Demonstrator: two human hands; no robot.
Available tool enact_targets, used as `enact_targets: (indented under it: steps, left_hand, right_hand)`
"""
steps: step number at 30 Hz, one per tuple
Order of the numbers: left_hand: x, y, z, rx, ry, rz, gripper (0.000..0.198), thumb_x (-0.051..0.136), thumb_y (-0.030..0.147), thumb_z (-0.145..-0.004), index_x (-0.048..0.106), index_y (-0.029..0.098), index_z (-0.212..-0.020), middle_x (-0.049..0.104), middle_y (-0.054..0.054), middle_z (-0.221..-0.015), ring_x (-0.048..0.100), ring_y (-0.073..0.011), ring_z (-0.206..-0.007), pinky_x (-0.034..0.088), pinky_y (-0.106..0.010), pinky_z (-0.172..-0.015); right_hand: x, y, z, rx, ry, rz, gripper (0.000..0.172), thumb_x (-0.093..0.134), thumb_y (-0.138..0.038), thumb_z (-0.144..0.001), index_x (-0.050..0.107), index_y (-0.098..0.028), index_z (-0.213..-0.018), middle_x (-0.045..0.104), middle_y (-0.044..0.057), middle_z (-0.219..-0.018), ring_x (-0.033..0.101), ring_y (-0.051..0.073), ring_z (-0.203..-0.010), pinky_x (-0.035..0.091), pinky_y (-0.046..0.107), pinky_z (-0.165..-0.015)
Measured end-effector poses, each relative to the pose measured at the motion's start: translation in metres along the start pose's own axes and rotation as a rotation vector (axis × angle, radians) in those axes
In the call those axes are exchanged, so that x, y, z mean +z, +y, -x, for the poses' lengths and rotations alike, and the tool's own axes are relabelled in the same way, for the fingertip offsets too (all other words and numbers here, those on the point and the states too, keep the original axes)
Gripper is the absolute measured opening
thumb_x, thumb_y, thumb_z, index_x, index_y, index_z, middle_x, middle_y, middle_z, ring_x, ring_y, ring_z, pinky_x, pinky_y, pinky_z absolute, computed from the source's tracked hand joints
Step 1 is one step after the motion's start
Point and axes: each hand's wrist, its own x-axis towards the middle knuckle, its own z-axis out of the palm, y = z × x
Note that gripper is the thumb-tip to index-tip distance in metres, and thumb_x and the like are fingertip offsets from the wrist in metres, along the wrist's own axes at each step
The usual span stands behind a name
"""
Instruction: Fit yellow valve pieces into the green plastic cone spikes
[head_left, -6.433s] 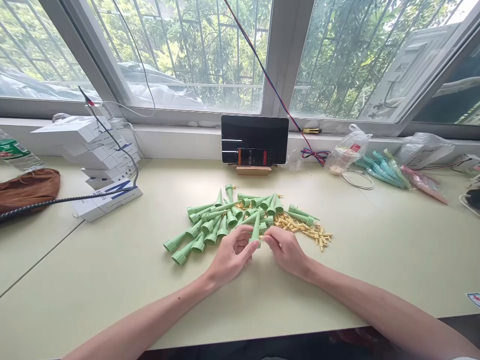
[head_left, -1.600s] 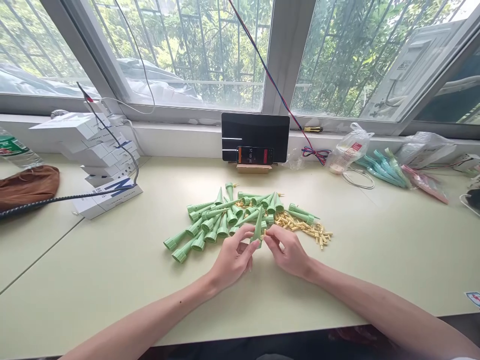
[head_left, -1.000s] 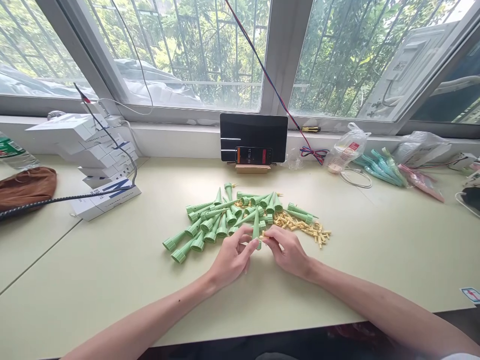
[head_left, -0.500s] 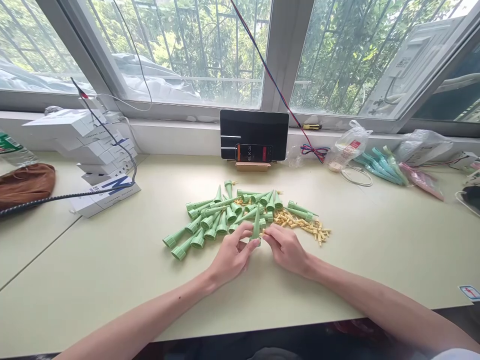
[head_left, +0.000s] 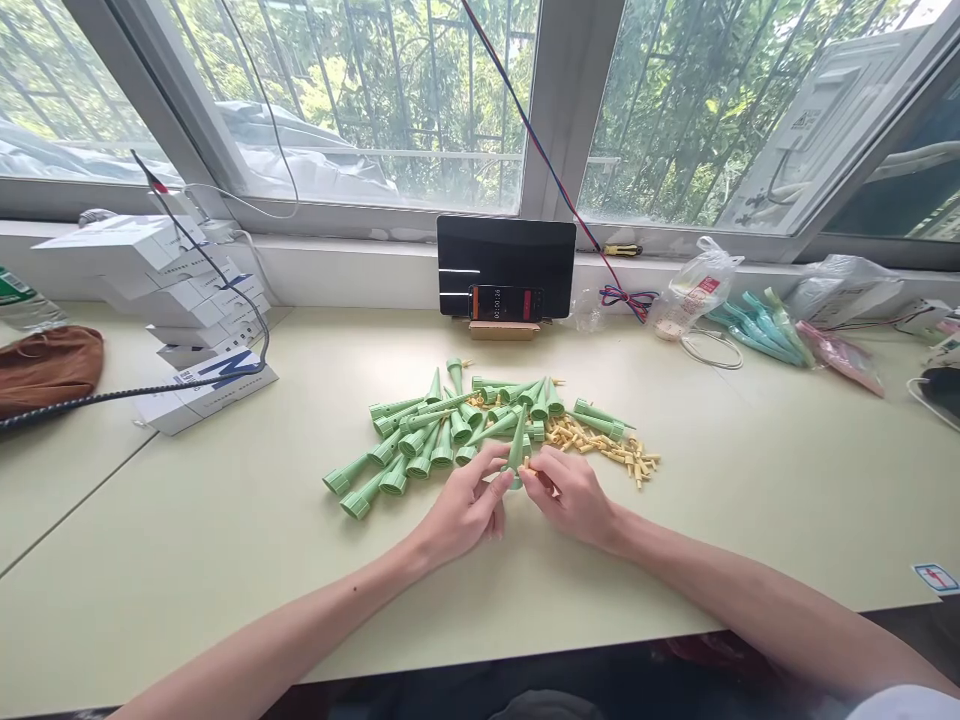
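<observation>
My left hand (head_left: 466, 506) pinches a green cone-shaped plastic spike (head_left: 516, 447) near its wide end, tip pointing away from me. My right hand (head_left: 572, 492) is closed beside it, fingertips pressing a small yellow plastic piece (head_left: 531, 467) against the spike's base. Just beyond my hands lies a pile of green spikes (head_left: 431, 432). To its right is a heap of small yellow pieces (head_left: 604, 448). All of it rests on a pale green table (head_left: 225, 560).
A black tablet (head_left: 506, 262) with a phone (head_left: 505, 301) stands at the window sill. Stacked white boxes (head_left: 180, 300) and a black cable (head_left: 112, 395) lie left, with a brown cloth (head_left: 45, 365). Plastic bags and teal spikes (head_left: 761, 335) sit right.
My hands stay together on the same green spike, with only small finger movements. The camera has tipped slightly, so the whole scene sits a little higher.
</observation>
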Motion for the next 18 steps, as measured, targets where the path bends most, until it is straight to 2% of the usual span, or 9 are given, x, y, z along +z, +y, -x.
enact_targets:
  steps: [2,4,10,18]
  left_hand:
    - [-0.001,-0.003,-0.001,-0.009,-0.003,0.023,0.038,0.048,0.047,-0.097,0.049,0.022,-0.126,0.067,-0.009,-0.104,0.06,-0.0096,-0.046,0.049,-0.023,-0.043]
    - [-0.001,-0.006,-0.001,-0.01,-0.008,0.048,0.038,0.051,0.047,-0.095,0.052,0.021,-0.123,0.067,-0.01,-0.108,0.06,-0.0093,-0.047,0.049,-0.022,-0.043]
    - [-0.002,-0.003,-0.003,-0.058,-0.088,0.096,0.038,0.055,0.048,-0.092,0.051,0.018,-0.115,0.07,-0.006,-0.087,0.063,-0.0128,-0.048,0.045,-0.021,-0.039]
    - [-0.003,0.0,-0.003,-0.078,-0.191,0.096,0.029,0.053,0.047,-0.094,0.046,0.019,-0.101,0.067,-0.001,-0.073,0.061,-0.0108,-0.042,0.039,-0.018,-0.038]
  right_hand:
    - [0.001,0.0,0.001,-0.045,0.018,0.035,0.024,0.051,-0.026,-0.097,0.049,-0.02,-0.074,0.043,-0.004,-0.061,0.036,0.01,-0.051,0.027,0.024,-0.049]
    - [0.003,0.001,0.002,-0.076,0.028,0.074,0.025,0.054,-0.027,-0.096,0.049,-0.021,-0.072,0.043,-0.004,-0.059,0.034,0.01,-0.05,0.026,0.025,-0.048]
    - [0.007,-0.001,0.003,-0.083,0.056,0.096,0.028,0.052,-0.023,-0.093,0.044,-0.021,-0.066,0.042,-0.005,-0.056,0.032,0.009,-0.048,0.024,0.025,-0.047]
    - [0.01,-0.01,0.001,-0.114,0.118,0.135,0.027,0.049,-0.014,-0.085,0.038,-0.022,-0.061,0.036,-0.005,-0.054,0.027,0.01,-0.048,0.022,0.026,-0.046]
